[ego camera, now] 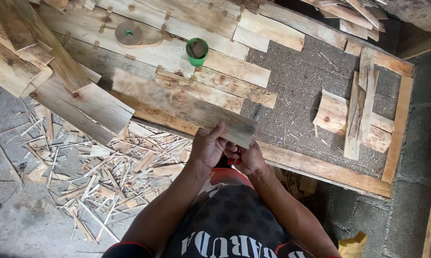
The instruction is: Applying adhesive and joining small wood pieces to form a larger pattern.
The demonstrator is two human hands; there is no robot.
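My left hand (207, 148) grips one blurred wooden plank (184, 106) at its near end, above the workbench (292, 81) edge. My right hand (248, 157) closes on a red-handled tool (233, 160), beneath the plank. Beyond: one green cup (196, 51), one tape roll (129, 34). Splinters (105, 167) litter the floor.

The long pale wooden plank (184, 107) held in the fingers (218, 135) looks rough-sawn and matt, though blurred, above a coarse grey fibrous worktop (296, 91) edged with raw timber, a glossy green plastic cup (196, 51), and dry splintered wood offcuts (105, 167) on matt concrete floor (14, 229).
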